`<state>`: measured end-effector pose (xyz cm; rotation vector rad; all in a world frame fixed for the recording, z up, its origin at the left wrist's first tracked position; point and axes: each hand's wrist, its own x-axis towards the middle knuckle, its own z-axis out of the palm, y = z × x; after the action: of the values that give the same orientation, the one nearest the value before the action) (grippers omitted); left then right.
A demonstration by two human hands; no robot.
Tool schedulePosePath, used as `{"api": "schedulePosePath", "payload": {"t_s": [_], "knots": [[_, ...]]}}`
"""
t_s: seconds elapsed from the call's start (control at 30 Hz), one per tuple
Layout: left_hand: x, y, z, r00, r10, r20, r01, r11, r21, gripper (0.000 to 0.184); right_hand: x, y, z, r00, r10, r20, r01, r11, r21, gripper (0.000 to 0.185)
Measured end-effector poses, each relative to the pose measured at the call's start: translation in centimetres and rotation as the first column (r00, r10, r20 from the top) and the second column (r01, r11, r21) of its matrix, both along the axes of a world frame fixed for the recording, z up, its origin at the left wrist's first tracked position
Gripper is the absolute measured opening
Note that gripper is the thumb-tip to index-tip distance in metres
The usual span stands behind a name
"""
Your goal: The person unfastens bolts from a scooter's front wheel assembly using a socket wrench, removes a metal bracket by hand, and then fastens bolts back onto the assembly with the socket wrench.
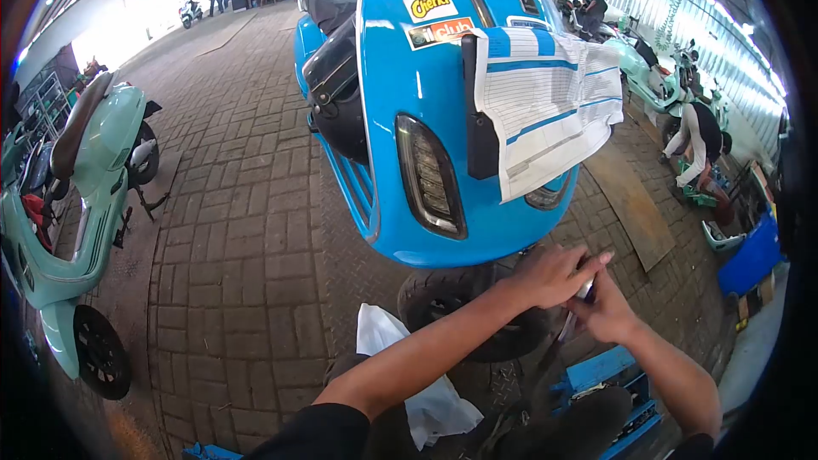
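Both hands meet just below the front of a blue scooter (388,145), to the right of its dark front tyre (417,298). My left hand (550,277) reaches across, its fingers bent over a small shiny object (585,290) between the two hands. Around the lower side of that object, my right hand (607,311) is closed. What the object is cannot be made out. A printed paper sheet (545,102) hangs on the scooter's front above the hands.
A white cloth (426,405) lies below my left forearm. Blue metal parts (605,366) are at the lower right. A mint scooter (102,162) stands at left. At right, a person (705,140) bends near another mint scooter (652,77) and a blue bin (750,255).
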<state>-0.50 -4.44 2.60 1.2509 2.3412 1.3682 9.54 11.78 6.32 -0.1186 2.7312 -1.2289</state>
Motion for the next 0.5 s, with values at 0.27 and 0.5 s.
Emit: {"api": "schedulePosePath", "payload": {"t_s": [0.27,0.5], "knots": [[-0.5,0.7,-2.1,0.993,0.115,-0.023,-0.113,0.991,0.075,0.050,-0.7,0.8,1.9,0.957,0.239,-0.164,-0.050,0.695,0.717,0.055],[-1.7,1.6,-4.2,0.913,-0.015,-0.408,-0.009,0.998,-0.056,0.053,-1.2,-0.3,2.0,0.967,-0.016,0.254,0.111,0.924,-0.365,0.059]]}}
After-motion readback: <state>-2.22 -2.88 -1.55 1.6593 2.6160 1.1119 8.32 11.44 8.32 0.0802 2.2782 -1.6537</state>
